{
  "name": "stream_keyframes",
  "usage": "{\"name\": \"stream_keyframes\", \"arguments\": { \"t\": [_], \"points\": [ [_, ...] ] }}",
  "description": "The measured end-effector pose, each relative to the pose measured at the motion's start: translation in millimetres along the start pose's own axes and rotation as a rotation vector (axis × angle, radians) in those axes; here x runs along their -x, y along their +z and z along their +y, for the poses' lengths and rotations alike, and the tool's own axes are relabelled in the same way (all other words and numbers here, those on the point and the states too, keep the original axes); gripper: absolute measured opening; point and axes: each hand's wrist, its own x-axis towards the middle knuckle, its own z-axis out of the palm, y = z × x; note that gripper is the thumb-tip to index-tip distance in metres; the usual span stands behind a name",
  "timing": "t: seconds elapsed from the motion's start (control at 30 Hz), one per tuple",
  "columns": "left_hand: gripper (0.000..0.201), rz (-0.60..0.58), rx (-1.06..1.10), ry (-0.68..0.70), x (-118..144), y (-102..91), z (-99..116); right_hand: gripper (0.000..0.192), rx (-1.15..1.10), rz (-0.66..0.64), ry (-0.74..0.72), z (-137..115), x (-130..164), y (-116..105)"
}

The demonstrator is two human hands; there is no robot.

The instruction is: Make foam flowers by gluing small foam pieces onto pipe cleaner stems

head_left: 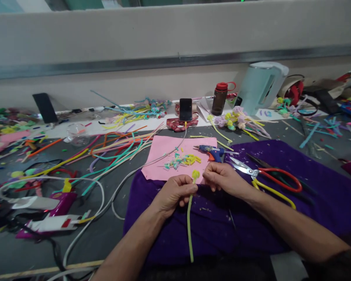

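Observation:
My left hand [178, 193] pinches a yellow-green pipe cleaner stem [189, 230] just below its top, where a small yellow looped flower head [195, 174] sticks up. The stem hangs down over the purple cloth [163, 234]. To the right of the flower head is my right hand [222, 178], its fingertips drawn together; whatever they hold, if anything, is too small to make out. Beyond both hands, short cut pipe cleaner pieces [179, 161] lie on a pink sheet [155, 154]. A blue glue gun [212, 151] rests at that sheet's right side, behind my right hand.
Red-handled scissors [251, 170] and a yellow-handled tool [276, 193] lie right on the cloth. Long pipe cleaners [119, 152], a white cable [128, 175] and magenta power strips [61, 205] spread left. A phone [185, 110], bottle [219, 99] and kettle [259, 86] stand behind.

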Motion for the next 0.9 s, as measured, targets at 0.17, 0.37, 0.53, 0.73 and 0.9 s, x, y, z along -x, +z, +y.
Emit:
{"name": "stream_keyframes", "arguments": {
  "t": [0.17,0.37,0.53,0.73,0.9],
  "points": [
    [0.027,0.011,-0.03,0.013,0.2,1.5,0.3,0.009,-0.071,-0.003,-0.001,1.5,-0.7,5.2],
    [0.028,0.045,-0.021,0.022,-0.8,1.4,1.4,0.012,-0.068,0.08,-0.001,2.1,0.0,10.3],
    [0.028,0.056,-0.022,0.026,-0.6,2.2,2.0,0.011,-0.05,0.13,0.005,-1.2,0.7,8.1],
    [0.029,0.051,-0.049,0.026,-0.4,2.4,1.8,0.012,-0.005,0.025,0.025,3.9,0.8,5.8],
    [0.027,0.045,-0.044,0.03,-0.1,2.7,2.7,0.017,0.06,-0.026,0.037,3.6,1.6,4.7]
  ]
}}
